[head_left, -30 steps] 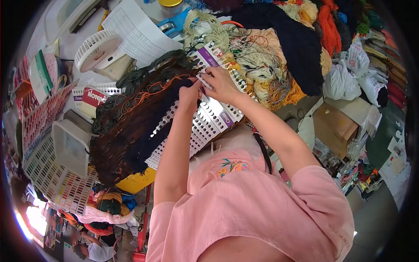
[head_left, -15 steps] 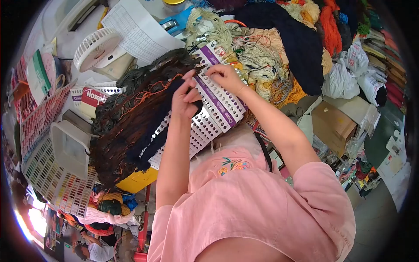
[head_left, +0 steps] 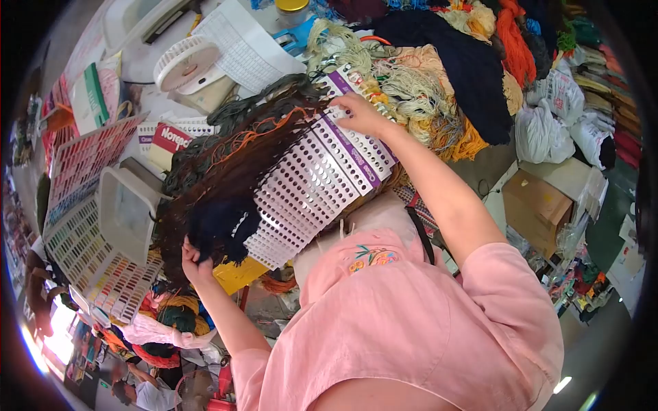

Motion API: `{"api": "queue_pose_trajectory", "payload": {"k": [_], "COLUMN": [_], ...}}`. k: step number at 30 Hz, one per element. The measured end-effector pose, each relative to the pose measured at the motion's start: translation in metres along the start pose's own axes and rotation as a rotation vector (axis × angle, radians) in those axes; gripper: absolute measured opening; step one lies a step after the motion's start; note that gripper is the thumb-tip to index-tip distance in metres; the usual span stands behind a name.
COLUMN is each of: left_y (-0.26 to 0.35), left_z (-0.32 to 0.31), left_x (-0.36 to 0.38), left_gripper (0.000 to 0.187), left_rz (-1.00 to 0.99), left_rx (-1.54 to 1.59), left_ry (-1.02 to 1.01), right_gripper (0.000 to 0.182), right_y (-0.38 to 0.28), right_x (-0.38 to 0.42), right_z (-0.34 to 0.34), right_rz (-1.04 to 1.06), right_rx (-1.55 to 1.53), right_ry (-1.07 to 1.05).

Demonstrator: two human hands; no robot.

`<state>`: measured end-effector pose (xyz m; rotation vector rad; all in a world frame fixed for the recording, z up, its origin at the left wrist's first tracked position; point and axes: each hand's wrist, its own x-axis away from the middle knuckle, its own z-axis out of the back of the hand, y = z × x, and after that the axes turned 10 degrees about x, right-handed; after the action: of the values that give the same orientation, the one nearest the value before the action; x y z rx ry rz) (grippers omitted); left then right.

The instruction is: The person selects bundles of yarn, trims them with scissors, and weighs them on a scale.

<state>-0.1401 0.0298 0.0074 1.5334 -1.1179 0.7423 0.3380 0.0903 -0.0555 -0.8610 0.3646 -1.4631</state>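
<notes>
Bent the right hand over the punched cards and, below-left of it, the left hand at navy yarn; couldn't tell closure or hold of either. Risked tangles from dragging across loose brown thread between both.

We have our right hand at the upper end of the white punched cards and our left hand at the dark threads' lower end.

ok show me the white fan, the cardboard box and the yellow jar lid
White fan (head_left: 185,64), head view, on its round head.
Cardboard box (head_left: 532,200), head view, on a brown panel.
Yellow jar lid (head_left: 291,5), head view, on its flat top.
</notes>
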Motion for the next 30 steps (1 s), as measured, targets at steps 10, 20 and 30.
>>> {"api": "queue_pose_trajectory", "payload": {"k": [10, 20, 30], "left_y": [-0.106, -0.074, -0.074], "left_z": [-0.005, 0.027, 0.044], "left_x": [0.139, 0.182, 0.201], "left_gripper": [0.037, 0.047, 0.051], "left_rz": [0.526, 0.650, 0.701], "left_rx": [-0.323, -0.286, -0.315], "left_ry": [-0.778, -1.005, -1.078], "right_gripper": [0.011, 0.008, 0.006], "right_y": [-0.146, -0.261, -0.251], "right_x": [0.075, 0.138, 0.176], "right_z": [-0.024, -0.043, -0.052], "right_rz": [0.096, 0.354, 0.056], "right_rx": [-0.263, -0.363, -0.708], "right_ry": [-0.015, -0.212, -0.360]}}
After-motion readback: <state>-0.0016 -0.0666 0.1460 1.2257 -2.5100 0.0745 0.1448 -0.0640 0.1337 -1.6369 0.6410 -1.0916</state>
